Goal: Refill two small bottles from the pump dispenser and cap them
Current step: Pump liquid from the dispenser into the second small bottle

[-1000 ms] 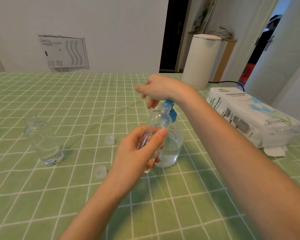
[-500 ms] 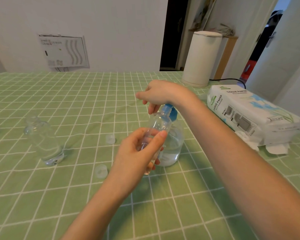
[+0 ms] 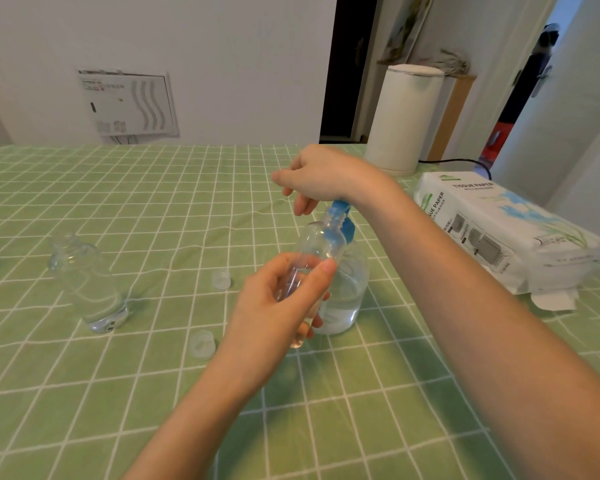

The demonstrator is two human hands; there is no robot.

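In the middle of the frame the small bottle point(image 3: 321, 241), clear and uncapped, is tilted with its neck up and to the right, so that its mouth sits right at the blue pump head point(image 3: 341, 206) of the pump dispenser point(image 3: 347, 289). The left hand point(image 3: 278, 308) grips this bottle round its lower half, thumb across the front and fingers curled behind; a little clear liquid shows at the bottle's base below the hand. The dispenser stands upright on the tablecloth point(image 3: 153, 202) just behind and right of the bottle, its clear body partly filled. The right hand point(image 3: 323, 174) is above it, the heel of the palm resting on the pump head; its fingers hang loosely curled and hold nothing. Left of the hands, two small clear caps lie apart on the cloth, one cap point(image 3: 221, 279) farther up and a second cap point(image 3: 202, 344) nearer the lower edge. At mid left a second small bottle point(image 3: 89, 289) stands open, with liquid in its bottom. At right lies a tissue pack point(image 3: 499, 230), a loose tissue beside it. Behind it stands a white cylinder point(image 3: 404, 119) with a black cord. A wall panel point(image 3: 129, 105) is at upper left.
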